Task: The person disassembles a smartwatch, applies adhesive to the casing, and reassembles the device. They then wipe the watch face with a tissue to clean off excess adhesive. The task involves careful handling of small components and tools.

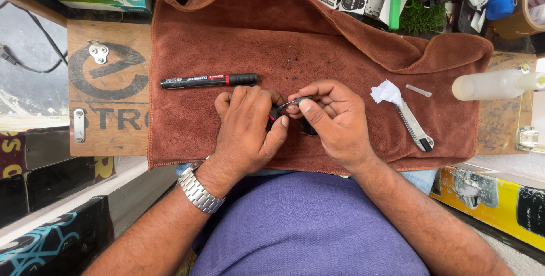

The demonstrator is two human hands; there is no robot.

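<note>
Both hands pinch a small dark part over the plush brown towel (352, 43).
Left hand (245, 125) and right hand (335, 120) close on the part (286, 106) between fingertips; glossy black marker (208, 80) just above, metal cutter (413, 127) right.

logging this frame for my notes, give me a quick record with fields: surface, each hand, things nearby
surface: brown terry cloth over a wooden board
left hand: fingers curled round a small dark object with a red part, mostly hidden
right hand: fingers pinch the same object's thin metal loop
left of hands: black marker pen with red band
right of hands: grey utility knife, white paper scrap, translucent plastic bottle
</note>
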